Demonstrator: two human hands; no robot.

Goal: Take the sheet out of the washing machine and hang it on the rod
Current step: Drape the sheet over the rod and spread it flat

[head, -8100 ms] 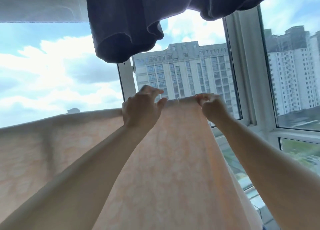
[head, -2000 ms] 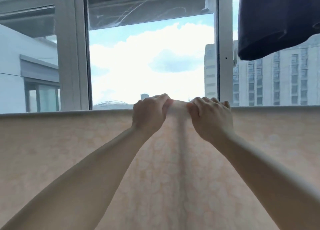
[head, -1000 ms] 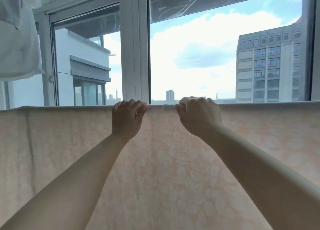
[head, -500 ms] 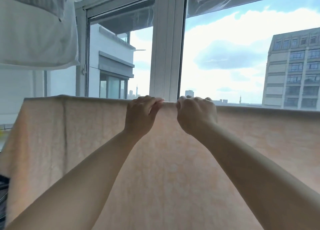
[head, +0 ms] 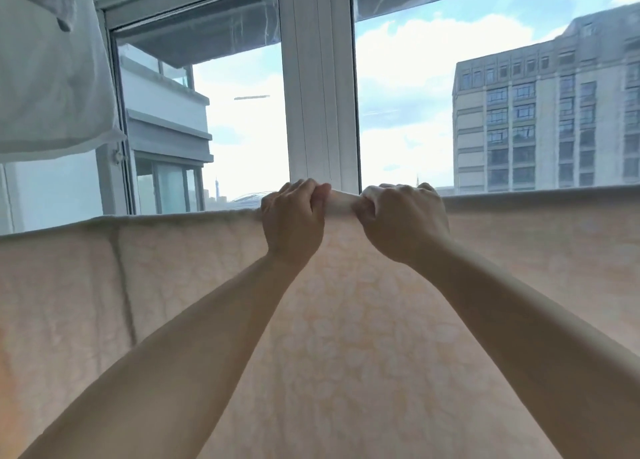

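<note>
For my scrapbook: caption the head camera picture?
Both hands, left and right, grip the peach sheet along its top.

The pale peach cotton sheet (head: 346, 337) carries a faint white floral print all over. A plain white hanging cloth (head: 48, 78) shows at upper left. The window frame (head: 318, 88) is white, the tall building (head: 547, 123) outside grey-beige, the sky blue with white clouds.

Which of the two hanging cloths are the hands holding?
The peach flowery sheet, low across the window. Left hand and right hand grip its top edge. The white cloth hangs high at the left, untouched.
</note>
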